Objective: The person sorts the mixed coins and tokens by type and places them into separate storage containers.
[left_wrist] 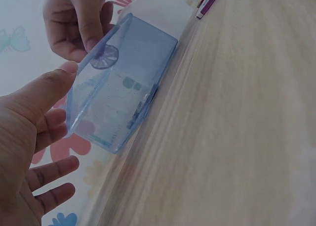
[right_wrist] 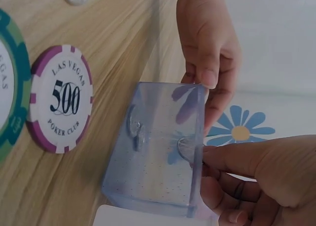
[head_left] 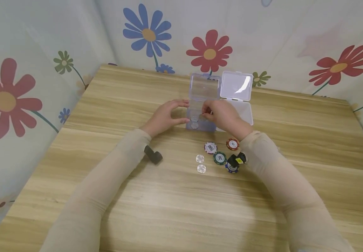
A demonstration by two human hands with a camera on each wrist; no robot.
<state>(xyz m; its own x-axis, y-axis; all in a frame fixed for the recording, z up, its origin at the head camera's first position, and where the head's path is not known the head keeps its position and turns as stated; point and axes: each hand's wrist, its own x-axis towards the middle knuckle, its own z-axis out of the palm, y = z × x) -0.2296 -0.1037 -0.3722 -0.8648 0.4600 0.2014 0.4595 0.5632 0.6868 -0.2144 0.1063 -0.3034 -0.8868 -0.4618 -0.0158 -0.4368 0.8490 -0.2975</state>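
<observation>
My right hand (head_left: 224,113) pinches a clear ridged disc (right_wrist: 185,149) between thumb and finger. In the left wrist view, the disc overlaps the rim of a clear bluish plastic box (left_wrist: 136,53). That box stands with its lid raised at the back of the table. Two similar discs (head_left: 194,125) lie inside it, near its front left corner. Fingers spread, my left hand (head_left: 165,117) rests against the box's left side, its thumb tip right at the edge. Two more discs (head_left: 201,169) lie on the table in front.
A white plastic box (head_left: 244,111), lid up, adjoins the bluish box on the right. Below my right forearm lie several poker chips: purple-edged 500 (head_left: 211,148), green (head_left: 220,158), red (head_left: 233,144) and blue (head_left: 231,168). The flowered wall (head_left: 175,42) borders the table's back edge.
</observation>
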